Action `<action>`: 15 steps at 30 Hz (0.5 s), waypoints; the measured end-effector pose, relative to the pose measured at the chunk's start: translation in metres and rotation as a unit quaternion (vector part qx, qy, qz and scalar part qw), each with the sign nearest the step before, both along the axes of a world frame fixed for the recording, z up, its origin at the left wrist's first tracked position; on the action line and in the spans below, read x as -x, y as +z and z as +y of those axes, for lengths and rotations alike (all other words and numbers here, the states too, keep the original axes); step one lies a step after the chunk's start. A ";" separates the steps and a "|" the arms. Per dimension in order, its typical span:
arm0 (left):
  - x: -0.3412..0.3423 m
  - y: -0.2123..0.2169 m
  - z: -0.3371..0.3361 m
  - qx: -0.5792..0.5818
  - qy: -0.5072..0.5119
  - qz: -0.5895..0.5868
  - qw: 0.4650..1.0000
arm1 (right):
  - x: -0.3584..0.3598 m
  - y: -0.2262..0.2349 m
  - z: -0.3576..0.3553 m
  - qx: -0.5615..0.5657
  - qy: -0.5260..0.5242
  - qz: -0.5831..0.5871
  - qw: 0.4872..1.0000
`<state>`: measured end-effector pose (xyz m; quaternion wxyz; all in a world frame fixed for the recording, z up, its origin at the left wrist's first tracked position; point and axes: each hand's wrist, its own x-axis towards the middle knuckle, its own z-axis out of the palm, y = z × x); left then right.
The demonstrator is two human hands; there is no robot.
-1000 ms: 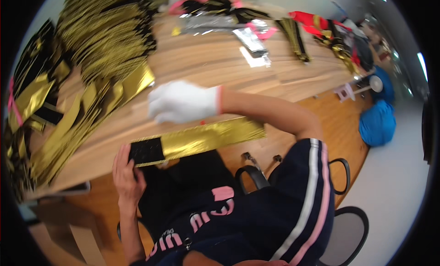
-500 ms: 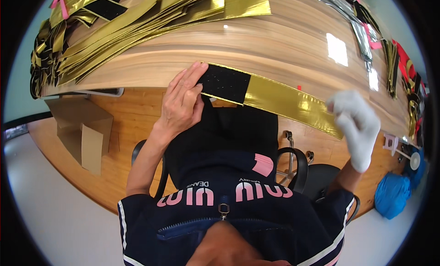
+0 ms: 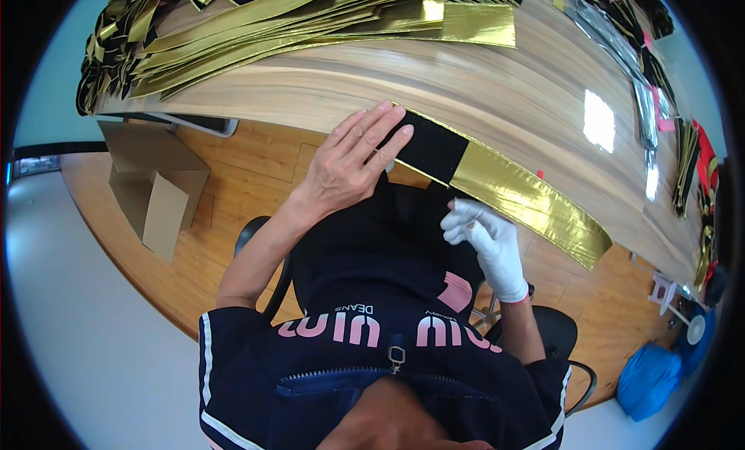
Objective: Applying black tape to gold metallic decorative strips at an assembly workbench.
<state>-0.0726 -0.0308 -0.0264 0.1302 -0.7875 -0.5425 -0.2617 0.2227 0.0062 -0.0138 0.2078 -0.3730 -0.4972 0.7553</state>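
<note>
Two hands are working one gold strip [image 3: 528, 202] at the table [image 3: 481, 101] edge: your left hand [image 3: 353, 167] is still pressing flat on its black end [image 3: 431, 147]; your gloved right hand [image 3: 485, 237], having slid back from the far end, is curling loosely just below the strip.

A glossy gold foil strip [image 3: 528, 202] with a matt black end lies on smooth wood-grain table [image 3: 326, 93].

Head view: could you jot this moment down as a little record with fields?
Place: wooden table, seen from above
Left hand: bare, flat on the black end of a gold strip
Right hand: white glove, at the table's near edge, just below the strip; whether it touches it I cannot tell
Strip: lies along the table's near edge
Far side: pile of gold strips
Floor: open cardboard box on the left, blue bag on the right
</note>
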 end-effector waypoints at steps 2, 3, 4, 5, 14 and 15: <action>-0.001 -0.001 -0.001 -0.004 0.007 -0.001 1.000 | 0.012 -0.003 -0.003 -0.043 -0.020 0.024 0.999; -0.002 -0.001 0.000 -0.008 0.008 -0.004 1.000 | 0.016 -0.007 -0.003 -0.003 -0.057 0.047 0.997; -0.003 -0.001 -0.001 -0.009 0.011 -0.004 1.000 | 0.019 -0.008 -0.003 0.037 -0.093 0.069 0.993; -0.004 -0.002 -0.001 -0.007 0.018 0.004 1.000 | 0.023 -0.008 -0.002 0.036 -0.089 0.070 0.993; -0.004 0.001 0.000 0.006 0.027 0.035 0.999 | 0.034 0.000 -0.002 -0.079 -0.185 -0.026 0.979; -0.005 0.001 0.000 0.011 0.027 0.033 0.999 | 0.034 0.000 -0.002 -0.079 -0.184 -0.025 0.979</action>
